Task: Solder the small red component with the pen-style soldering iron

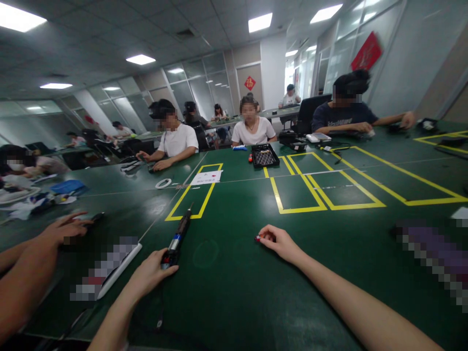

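Note:
My left hand (155, 270) is closed around the rear end of a dark electric screwdriver (180, 231) with a silver and blue band. Its thin bit points away from me, towards a yellow-taped box on the table. To the right, my right hand (280, 241) has its fingers pinched together over the green table (226, 292). A small red object (258, 238) shows at those fingertips, too little of it visible to name. A cord runs back from the screwdriver towards the table's near edge.
A white-edged, blurred-out device (120, 270) lies left of my left hand, beside another person's hands (71, 229). Ahead are yellow tape outlines (303, 210), a paper label (206, 177) and a black tray (265, 157) of small parts. Several people sit around the tables.

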Demonstrator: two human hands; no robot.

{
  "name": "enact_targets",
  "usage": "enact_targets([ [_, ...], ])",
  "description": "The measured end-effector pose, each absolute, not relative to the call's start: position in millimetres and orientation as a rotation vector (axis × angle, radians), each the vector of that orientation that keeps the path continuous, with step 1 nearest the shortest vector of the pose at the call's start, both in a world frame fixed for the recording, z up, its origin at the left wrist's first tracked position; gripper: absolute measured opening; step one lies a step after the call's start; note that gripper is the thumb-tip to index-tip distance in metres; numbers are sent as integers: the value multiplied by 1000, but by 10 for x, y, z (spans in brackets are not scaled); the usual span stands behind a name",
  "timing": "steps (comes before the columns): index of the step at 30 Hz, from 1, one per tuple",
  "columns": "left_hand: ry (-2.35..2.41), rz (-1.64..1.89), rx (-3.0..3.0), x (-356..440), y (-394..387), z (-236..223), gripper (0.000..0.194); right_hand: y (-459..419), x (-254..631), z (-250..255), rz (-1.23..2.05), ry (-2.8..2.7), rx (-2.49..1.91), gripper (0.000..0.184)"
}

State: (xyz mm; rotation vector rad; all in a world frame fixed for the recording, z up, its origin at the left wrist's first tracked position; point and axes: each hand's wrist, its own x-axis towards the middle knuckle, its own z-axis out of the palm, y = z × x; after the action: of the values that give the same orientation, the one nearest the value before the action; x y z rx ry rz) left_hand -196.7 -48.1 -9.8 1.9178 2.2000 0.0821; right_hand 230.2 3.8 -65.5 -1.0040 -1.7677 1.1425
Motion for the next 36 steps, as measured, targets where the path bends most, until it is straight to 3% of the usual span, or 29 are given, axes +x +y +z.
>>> enact_targets([
  [6, 2221, -78, 1975, -1362, -272, -23, 69, 58, 2307, -700, 1119, -1784, -1003, 16],
  [20, 1938, -39, 2305, 133, -13, -25, 55, 64, 2294, -685, 1042, -1751, -1040, 13],
  [36, 1810, 39, 2379, 530, -90, -97, 46, 55, 2206, -724, 760, -1965, -1029, 8],
])
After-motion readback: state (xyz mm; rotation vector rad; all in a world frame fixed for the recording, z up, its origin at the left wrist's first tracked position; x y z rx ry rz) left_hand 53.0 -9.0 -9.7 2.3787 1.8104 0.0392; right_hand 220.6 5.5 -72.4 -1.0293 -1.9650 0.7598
